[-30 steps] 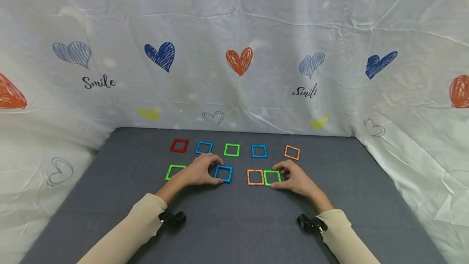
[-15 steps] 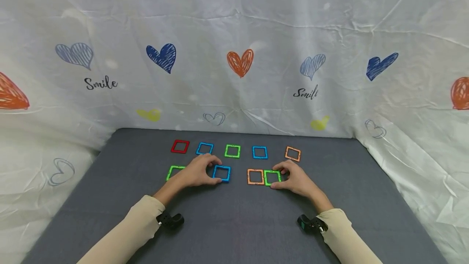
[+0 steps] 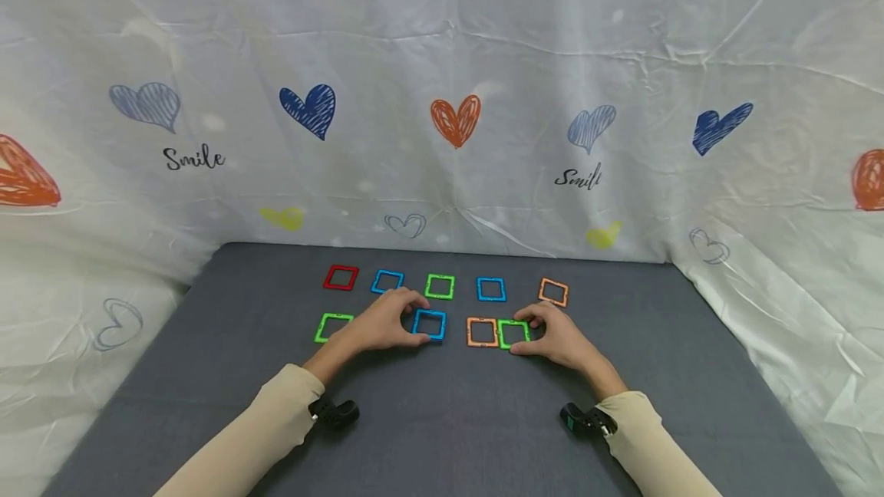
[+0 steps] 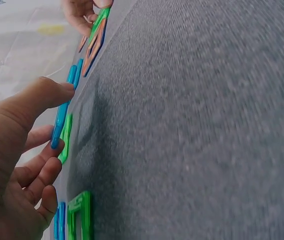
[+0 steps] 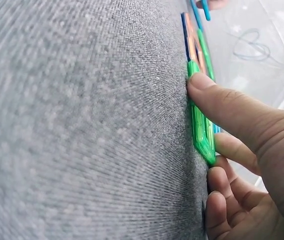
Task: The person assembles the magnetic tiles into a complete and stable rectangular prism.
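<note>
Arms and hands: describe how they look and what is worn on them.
The left sleeve and right sleeve are long, plain and cream, ending near the wrists. By each cuff sits a small black device, left device and right device; the right one shows a little green. The left hand and right hand are bare, without visible gloves or rings.

On the grey table [image 3: 442, 424] lie coloured square frames [image 3: 482, 320], apparently eight.

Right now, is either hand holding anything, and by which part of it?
The left hand pinches a blue frame by its near and far edges; the right hand holds a green frame the same way.
</note>
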Demonstrator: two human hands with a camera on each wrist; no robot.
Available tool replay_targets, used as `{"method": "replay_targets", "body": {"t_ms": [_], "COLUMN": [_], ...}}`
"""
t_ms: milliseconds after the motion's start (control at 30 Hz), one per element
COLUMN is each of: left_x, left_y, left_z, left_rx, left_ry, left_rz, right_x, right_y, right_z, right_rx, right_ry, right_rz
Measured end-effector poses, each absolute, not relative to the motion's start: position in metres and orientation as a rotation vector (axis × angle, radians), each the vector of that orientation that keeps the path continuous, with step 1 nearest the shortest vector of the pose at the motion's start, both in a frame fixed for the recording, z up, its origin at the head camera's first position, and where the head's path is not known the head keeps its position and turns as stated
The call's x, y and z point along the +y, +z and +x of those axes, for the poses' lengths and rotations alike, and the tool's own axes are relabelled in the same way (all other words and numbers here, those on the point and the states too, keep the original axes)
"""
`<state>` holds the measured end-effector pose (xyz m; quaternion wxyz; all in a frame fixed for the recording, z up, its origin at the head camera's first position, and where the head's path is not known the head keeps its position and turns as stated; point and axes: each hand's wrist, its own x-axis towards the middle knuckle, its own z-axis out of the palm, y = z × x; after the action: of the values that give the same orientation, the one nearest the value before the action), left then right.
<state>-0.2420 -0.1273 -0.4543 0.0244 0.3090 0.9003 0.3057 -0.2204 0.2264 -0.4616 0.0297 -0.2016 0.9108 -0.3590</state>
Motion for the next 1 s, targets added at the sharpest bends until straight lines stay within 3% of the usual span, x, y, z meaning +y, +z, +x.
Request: {"method": "replay_targets", "body": {"t_ms": [1000], "left_x": [-0.108], "left_y": [-0.447], "left_z": [-0.245], "left_rx": [2.717], "left_ry": [1.145], "left_rz": [0.892], "right_x": [0.230], "right_y": [-0.464], "right_z": [-0.224], "right_rx": [2.774], "right_ry": [-1.118], "right_rz": [-0.647]}}
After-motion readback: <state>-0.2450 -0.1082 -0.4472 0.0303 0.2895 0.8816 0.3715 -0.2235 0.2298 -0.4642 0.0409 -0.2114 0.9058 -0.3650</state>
